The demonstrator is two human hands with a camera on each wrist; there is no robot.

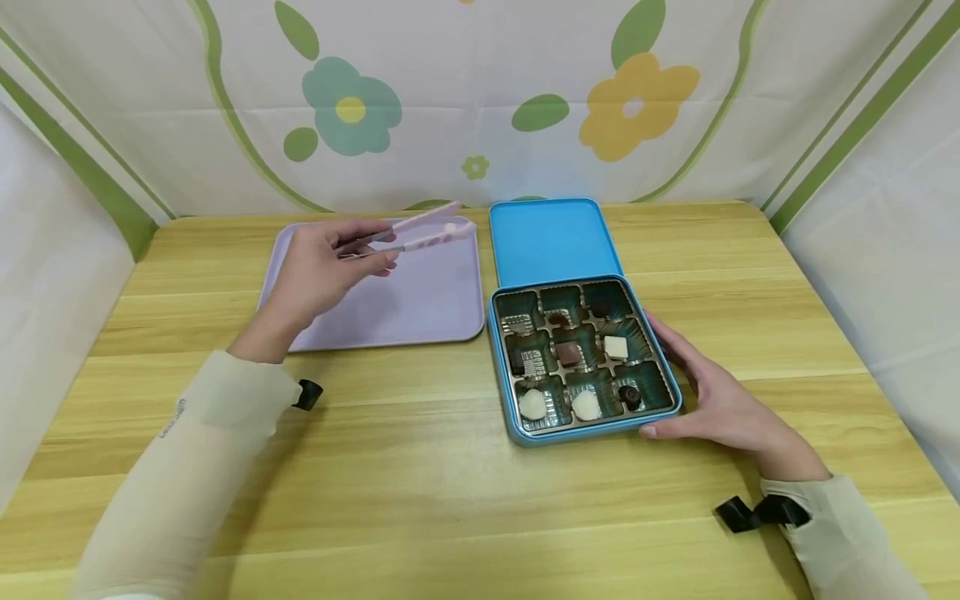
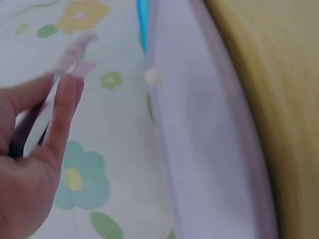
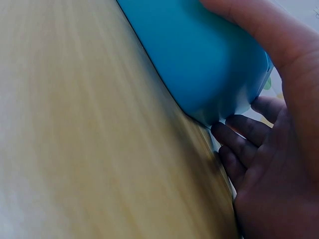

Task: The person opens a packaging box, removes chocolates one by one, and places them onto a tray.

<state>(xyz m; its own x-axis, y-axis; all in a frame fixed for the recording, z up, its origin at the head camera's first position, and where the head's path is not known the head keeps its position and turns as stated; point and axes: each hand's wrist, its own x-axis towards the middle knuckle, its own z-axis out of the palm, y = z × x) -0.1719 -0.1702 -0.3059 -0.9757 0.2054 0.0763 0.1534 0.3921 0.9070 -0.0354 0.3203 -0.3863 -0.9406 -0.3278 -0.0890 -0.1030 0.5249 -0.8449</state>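
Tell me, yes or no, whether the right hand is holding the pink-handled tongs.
No, the left hand holds the tongs, while the right hand is around a corner of the blue tin.

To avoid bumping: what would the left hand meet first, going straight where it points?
Probably the blue lid, beside the tray; depth is unclear, so the held tongs may pass above.
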